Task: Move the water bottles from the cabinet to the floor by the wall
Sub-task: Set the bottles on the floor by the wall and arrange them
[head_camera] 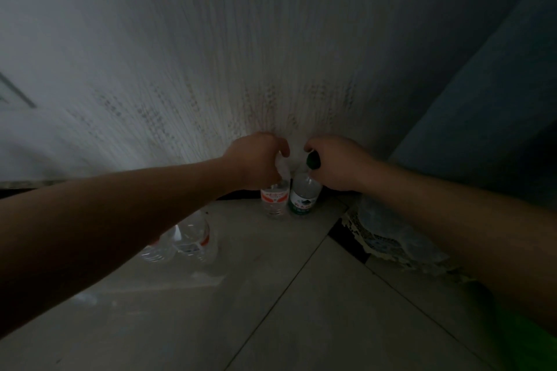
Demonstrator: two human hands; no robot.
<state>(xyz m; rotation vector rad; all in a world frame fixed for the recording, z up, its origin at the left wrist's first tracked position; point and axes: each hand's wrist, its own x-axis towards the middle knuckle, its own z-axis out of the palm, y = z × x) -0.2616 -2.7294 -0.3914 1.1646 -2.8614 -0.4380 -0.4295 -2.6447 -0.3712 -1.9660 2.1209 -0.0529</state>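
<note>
My left hand [259,159] is curled round the top of the red-labelled bottle [273,200], and its cap is hidden inside my fist. My right hand [336,164] grasps the neck of the green-labelled bottle [302,197]; the green cap [313,160] shows between my thumb and fingers. Both bottles are upright and side by side, the green one at 3 o'clock from the red. I cannot tell whether they touch.

They are at the foot of the striped wall [211,54], a little toward 6 o'clock from the middle of my view, with their bases down at the pale floor tiles [271,295].

At 8 o'clock from that pair, two more clear bottles [184,241] with red on their labels sit on the floor, partly hidden behind my left forearm. In this dim light I cannot tell whether they stand or lie.

At 4 o'clock, under my right forearm, crumpled clear plastic [388,229] lies over something patterned. A blue surface [482,99] rises at 2 o'clock.
</note>
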